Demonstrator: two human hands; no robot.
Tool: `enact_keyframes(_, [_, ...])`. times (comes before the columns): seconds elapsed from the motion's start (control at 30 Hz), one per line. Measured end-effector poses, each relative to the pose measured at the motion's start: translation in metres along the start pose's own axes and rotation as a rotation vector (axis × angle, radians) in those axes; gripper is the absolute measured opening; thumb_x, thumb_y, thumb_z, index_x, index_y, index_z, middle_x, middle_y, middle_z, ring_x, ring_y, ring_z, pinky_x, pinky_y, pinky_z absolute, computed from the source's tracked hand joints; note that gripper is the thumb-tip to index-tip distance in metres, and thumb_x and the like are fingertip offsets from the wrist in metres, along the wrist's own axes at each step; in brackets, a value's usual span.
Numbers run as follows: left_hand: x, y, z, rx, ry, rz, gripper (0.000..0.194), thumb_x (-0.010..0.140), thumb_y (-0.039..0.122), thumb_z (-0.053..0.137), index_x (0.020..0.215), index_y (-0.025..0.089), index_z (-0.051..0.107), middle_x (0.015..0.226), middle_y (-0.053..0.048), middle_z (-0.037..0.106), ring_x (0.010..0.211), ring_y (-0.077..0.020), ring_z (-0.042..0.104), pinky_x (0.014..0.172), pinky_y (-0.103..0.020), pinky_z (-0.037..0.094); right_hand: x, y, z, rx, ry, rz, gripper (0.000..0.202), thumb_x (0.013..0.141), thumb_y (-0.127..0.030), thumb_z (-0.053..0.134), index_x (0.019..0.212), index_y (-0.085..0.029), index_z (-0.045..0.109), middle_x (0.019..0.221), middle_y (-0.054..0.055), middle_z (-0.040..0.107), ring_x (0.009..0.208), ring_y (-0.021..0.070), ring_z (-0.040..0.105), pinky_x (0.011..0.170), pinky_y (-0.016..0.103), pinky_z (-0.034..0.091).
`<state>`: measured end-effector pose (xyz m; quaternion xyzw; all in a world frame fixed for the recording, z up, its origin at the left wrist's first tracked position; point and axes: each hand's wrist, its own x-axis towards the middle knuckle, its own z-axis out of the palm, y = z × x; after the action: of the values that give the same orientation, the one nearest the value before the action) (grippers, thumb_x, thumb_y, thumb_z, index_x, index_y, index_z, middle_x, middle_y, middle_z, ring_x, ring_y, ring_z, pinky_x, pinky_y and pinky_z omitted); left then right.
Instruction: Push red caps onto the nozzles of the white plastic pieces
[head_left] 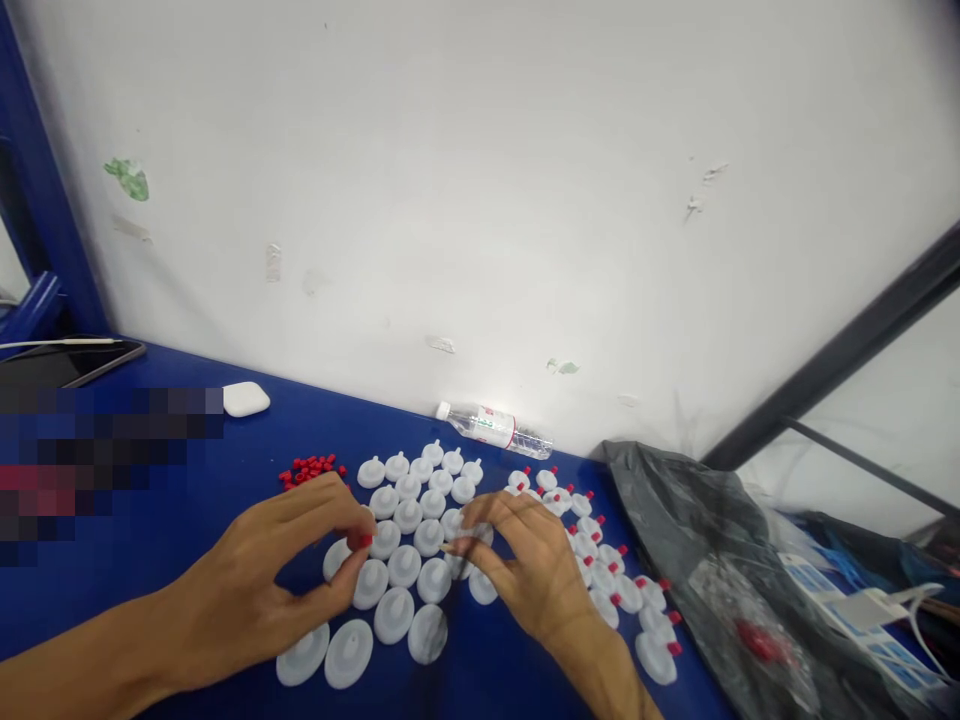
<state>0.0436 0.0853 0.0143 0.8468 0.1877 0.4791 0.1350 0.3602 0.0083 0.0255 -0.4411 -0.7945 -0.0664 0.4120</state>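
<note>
Between thumb and index finger, my left hand (277,575) pinches a small red cap (366,541). My right hand (529,565) hovers over white round plastic pieces, its thumb and fingers curved and apart with nothing visible between them. Beneath and between the hands spreads a group of white plastic discs (394,614), each with a short spout in its middle. Several white discs with red caps on their spouts (628,592) lie to the right of my right hand. Beyond my left hand is a small pile of loose red caps (309,468).
A plastic bottle (495,428) lies along the white wall (480,200). A white case (246,399) and a phone (75,362) rest on the blue table (225,480) at left. On the right are a dark plastic bag (675,540) and a power strip (862,607).
</note>
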Motion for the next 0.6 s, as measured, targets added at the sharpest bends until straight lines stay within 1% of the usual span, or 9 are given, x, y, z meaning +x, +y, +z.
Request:
enact_keyframes(0.07, [0.002,0.011,0.000,-0.057,0.000,0.103,0.033,0.114,0.005,0.070,0.124,0.035,0.078,0.096,0.004,0.086,0.078,-0.0174,0.084,0.078,-0.028,0.073,0.002,-0.002,0.002,0.016,0.011,-0.020,0.017,0.126,-0.043,0.088,0.115,-0.030,0.087,0.109,0.004,0.097,0.095,0.0289,0.097,0.084,0.038,0.081])
enact_keyframes(0.13, [0.004,0.019,0.000,-0.056,-0.034,0.164,0.037,0.113,0.005,0.069,0.130,0.038,0.076,0.097,0.004,0.091,0.079,-0.0192,0.088,0.076,-0.028,0.076,0.003,-0.004,0.004,0.038,0.025,-0.033,0.017,0.128,-0.043,0.085,0.117,-0.031,0.087,0.111,0.004,0.097,0.102,0.0293,0.099,0.088,0.036,0.083])
enact_keyframes(0.2, [0.006,0.022,-0.001,-0.035,-0.061,0.171,0.038,0.117,0.008,0.068,0.136,0.041,0.073,0.100,0.006,0.094,0.081,-0.0205,0.091,0.077,-0.027,0.079,0.004,-0.007,0.006,0.054,0.031,-0.039,0.014,0.130,-0.040,0.081,0.121,-0.031,0.087,0.117,0.006,0.098,0.109,0.0290,0.101,0.094,0.035,0.085])
enact_keyframes(0.3, [0.004,0.018,-0.002,-0.005,-0.052,0.151,0.041,0.120,0.011,0.070,0.143,0.045,0.072,0.107,0.008,0.097,0.084,-0.0213,0.094,0.083,-0.027,0.082,0.003,-0.013,0.008,0.064,0.022,-0.049,0.011,0.131,-0.032,0.076,0.130,-0.030,0.087,0.132,0.008,0.099,0.115,0.0275,0.101,0.100,0.034,0.085])
enact_keyframes(0.4, [0.002,0.014,-0.003,0.044,-0.049,0.132,0.037,0.126,0.017,0.071,0.149,0.046,0.073,0.113,0.007,0.100,0.089,-0.0228,0.098,0.090,-0.029,0.084,0.001,-0.019,0.009,0.069,0.009,-0.073,0.012,0.131,-0.032,0.077,0.138,-0.031,0.087,0.138,0.009,0.099,0.116,0.0276,0.101,0.103,0.032,0.085])
enact_keyframes(0.47, [0.004,0.015,-0.003,0.047,-0.034,0.143,0.032,0.129,0.020,0.069,0.149,0.044,0.073,0.113,0.008,0.100,0.090,-0.0229,0.099,0.092,-0.029,0.085,0.001,-0.022,0.011,0.066,0.011,-0.092,0.019,0.129,-0.035,0.082,0.148,-0.031,0.085,0.141,0.009,0.099,0.119,0.0284,0.101,0.106,0.033,0.084])
enact_keyframes(0.53, [0.007,0.018,-0.003,0.008,-0.008,0.179,0.027,0.131,0.020,0.068,0.146,0.041,0.075,0.112,0.008,0.101,0.091,-0.0210,0.099,0.092,-0.025,0.084,0.001,-0.024,0.013,0.044,0.028,-0.139,0.029,0.131,-0.038,0.081,0.158,-0.030,0.081,0.143,0.011,0.099,0.122,0.0281,0.101,0.109,0.034,0.084])
enact_keyframes(0.6, [0.008,0.018,0.000,-0.034,0.004,0.202,0.022,0.135,0.022,0.066,0.142,0.039,0.079,0.113,0.007,0.101,0.093,-0.0184,0.099,0.094,-0.020,0.082,0.002,-0.026,0.015,0.017,0.041,-0.192,0.030,0.134,-0.039,0.073,0.161,-0.027,0.079,0.141,0.012,0.099,0.120,0.0266,0.101,0.107,0.033,0.084])
